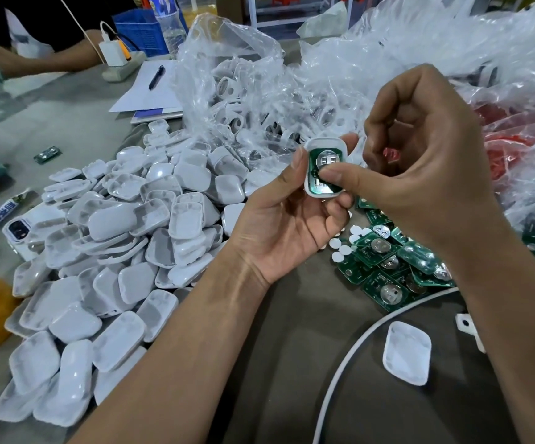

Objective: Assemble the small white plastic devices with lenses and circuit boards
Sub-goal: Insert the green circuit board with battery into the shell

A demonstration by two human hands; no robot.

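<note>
White shell (pixel 323 168) sits up in the air between both hands, above the desk (pixel 291 347). The left hand (pixel 279 225) holds it by its edges, thumb on one side and fingers behind. The right hand (pixel 420 161) presses its thumb on the green board (pixel 322 163) inside the shell, with its other fingers curled. The shell looks light, hard and smooth, so it may slip; holding the rim seems best. The board looks thin and may crack, so push it softly at the edge. More shells (pixel 115 251) lie piled to the left, and more boards (pixel 387 267) lie under the right hand
</note>
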